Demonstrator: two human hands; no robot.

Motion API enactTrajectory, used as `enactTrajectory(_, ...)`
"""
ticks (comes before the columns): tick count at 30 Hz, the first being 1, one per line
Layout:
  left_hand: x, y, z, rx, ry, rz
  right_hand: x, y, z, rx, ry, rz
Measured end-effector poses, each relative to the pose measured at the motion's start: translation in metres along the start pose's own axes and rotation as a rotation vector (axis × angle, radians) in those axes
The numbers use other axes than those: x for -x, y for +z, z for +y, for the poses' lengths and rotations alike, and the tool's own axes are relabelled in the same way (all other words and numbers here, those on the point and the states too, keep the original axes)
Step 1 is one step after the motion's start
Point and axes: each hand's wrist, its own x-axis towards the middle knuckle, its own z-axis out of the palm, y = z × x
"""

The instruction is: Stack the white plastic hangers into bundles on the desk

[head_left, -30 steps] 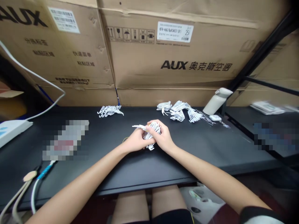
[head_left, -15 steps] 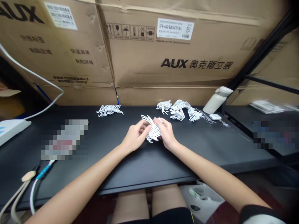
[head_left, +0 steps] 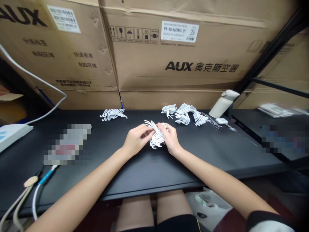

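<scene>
A bundle of thin white hooks (head_left: 156, 138), bent at the ends, is held above the front middle of the black table. My right hand (head_left: 172, 138) is closed round the bundle's right side, thumb on top. On the left, my left hand (head_left: 138, 138) pinches at the bundle's middle, where a small yellowish band shows; its fingertips are partly hidden. Beyond my hands lie more white hook bundles (head_left: 183, 111) at the back right. A looser pile of white hooks (head_left: 113, 114) rests at the back left.
Large cardboard boxes (head_left: 142, 77) stand along the table's back. A white bottle (head_left: 222, 104) and a small white case (head_left: 221, 121) are at the right. To the left are a blurred-out flat object (head_left: 69, 145), cables (head_left: 36, 196) and a white box (head_left: 14, 133).
My left hand has drawn slightly left, its fingers now reaching less far over the bundle. My right hand still holds the bundle, which has shifted a little left.
</scene>
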Motion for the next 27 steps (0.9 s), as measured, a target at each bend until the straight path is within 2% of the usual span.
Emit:
enactTrajectory(4, 0.0008, 0.0004, -0.0019, -0.022, 0.048, 0.004, 0.0004, -0.0001, 0.0003, 0.038, -0.007, -0.002)
enactTrajectory(15, 0.0028, -0.0012, -0.0005, -0.162, 0.045, 0.025, 0.002, 0.0026, -0.0021, 0.025, 0.019, -0.056)
enactTrajectory(21, 0.0025, -0.0017, -0.0008, -0.277, 0.195, 0.026, 0.0026, 0.0026, -0.0024, 0.035, 0.012, -0.073)
enactTrajectory(27, 0.0018, -0.0023, -0.0004, -0.326, 0.257, 0.039, 0.0027, 0.0018, -0.0023, 0.051, -0.006, -0.071)
